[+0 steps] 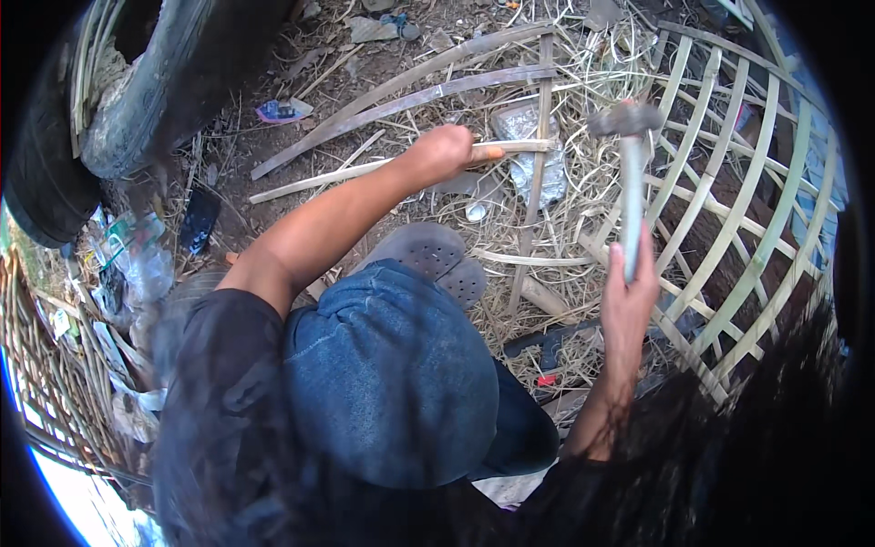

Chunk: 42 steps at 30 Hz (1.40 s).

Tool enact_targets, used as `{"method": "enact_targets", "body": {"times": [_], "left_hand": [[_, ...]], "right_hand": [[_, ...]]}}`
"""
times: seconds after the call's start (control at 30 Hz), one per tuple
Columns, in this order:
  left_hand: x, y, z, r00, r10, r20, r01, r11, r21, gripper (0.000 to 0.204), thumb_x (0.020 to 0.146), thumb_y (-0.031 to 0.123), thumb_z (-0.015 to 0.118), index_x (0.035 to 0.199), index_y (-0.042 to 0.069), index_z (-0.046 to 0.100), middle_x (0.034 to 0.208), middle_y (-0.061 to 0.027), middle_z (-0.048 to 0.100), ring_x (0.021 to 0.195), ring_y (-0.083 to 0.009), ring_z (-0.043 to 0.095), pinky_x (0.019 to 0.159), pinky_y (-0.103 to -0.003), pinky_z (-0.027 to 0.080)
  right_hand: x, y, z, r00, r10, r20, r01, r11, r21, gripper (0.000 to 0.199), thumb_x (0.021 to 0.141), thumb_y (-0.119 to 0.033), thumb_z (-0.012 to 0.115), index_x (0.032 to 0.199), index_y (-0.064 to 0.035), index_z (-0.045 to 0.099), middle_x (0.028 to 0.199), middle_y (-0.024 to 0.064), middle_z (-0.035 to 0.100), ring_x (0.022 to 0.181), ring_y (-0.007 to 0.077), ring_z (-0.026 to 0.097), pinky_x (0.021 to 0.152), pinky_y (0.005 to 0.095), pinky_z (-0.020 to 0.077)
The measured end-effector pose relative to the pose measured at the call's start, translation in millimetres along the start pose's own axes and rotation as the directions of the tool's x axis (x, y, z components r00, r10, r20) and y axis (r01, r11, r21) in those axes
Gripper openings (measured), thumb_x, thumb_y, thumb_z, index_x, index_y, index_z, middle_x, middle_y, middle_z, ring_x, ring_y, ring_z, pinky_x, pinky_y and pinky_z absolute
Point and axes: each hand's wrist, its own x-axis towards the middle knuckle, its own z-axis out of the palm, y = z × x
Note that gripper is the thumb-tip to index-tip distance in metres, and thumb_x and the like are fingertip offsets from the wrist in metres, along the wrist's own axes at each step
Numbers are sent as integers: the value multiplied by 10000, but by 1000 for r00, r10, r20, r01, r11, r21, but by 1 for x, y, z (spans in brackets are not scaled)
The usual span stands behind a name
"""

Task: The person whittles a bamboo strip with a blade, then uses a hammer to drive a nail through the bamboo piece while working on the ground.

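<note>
My right hand [629,296] is wrapped round the pale handle of a hammer [632,187]. Its dark head points away from me, off the ground and to the right of a crosswise wooden slat [531,191]. In a closed fist, my left hand [442,152] grips a pale bamboo strip [524,146] close to where it meets that slat. A short orange-brown piece [488,154] sticks out of the same fist; its kind is not clear. Two longer curved strips [415,100] reach the slat farther off, and a shorter strip [533,260] meets it nearer to me.
A woven bamboo lattice panel [729,201] stands at the right. Straw-like shavings and a crumpled silvery packet [538,173] lie round the slat. My grey clog [424,251] is close to the work. A tyre [46,173] and plastic litter [141,255] are at the left.
</note>
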Motion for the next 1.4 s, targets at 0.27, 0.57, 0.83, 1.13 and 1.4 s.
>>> {"method": "enact_targets", "body": {"times": [0.27, 0.57, 0.83, 1.13, 1.4], "left_hand": [[3, 9, -2, 997, -68, 29, 69, 997, -42, 824, 832, 714, 463, 627, -75, 581, 604, -264, 545, 615, -420, 582, 621, -491, 465], [2, 5, -1, 999, 1, 48, -3, 1000, 25, 734, 877, 651, 431, 694, -37, 611, 594, -239, 523, 599, -423, 554, 603, -509, 456], [0, 7, -5, 999, -1, 36, 0, 1000, 20, 838, 841, 712, 440, 588, -78, 559, 594, -271, 534, 613, -442, 565, 623, -505, 455], [0, 6, -4, 1000, -9, 6, 9, 1000, 7, 808, 856, 676, 461, 622, -88, 584, 593, -276, 527, 610, -446, 560, 627, -518, 452], [0, 6, -6, 997, 37, 70, -41, 997, 62, 798, 832, 691, 508, 660, -81, 610, 623, -272, 568, 610, -422, 588, 598, -485, 465]], "right_hand": [[-11, 38, 11, 991, 128, 23, -126, 897, 424, 474, 957, -146, 552, 1390, -11, 417, 693, -28, 503, 533, 11, 434, 448, 164, 310], [-11, 63, 32, 931, 253, 263, -361, 744, 562, 492, 963, -168, 544, 1414, -61, 377, 631, -32, 459, 445, 40, 411, 364, 201, 316], [-30, 77, 44, 920, 218, 327, -379, 712, 591, 532, 970, -171, 527, 1448, -75, 313, 642, -12, 452, 432, 47, 403, 349, 201, 320], [-43, 78, 69, 934, 123, 336, -292, 807, 514, 505, 969, -171, 535, 1437, -86, 365, 637, -29, 471, 440, 39, 408, 362, 198, 313], [-25, 77, 86, 937, 275, 214, -343, 614, 711, 468, 973, -207, 524, 1383, -65, 347, 634, -3, 447, 431, 60, 414, 353, 217, 331]]}}
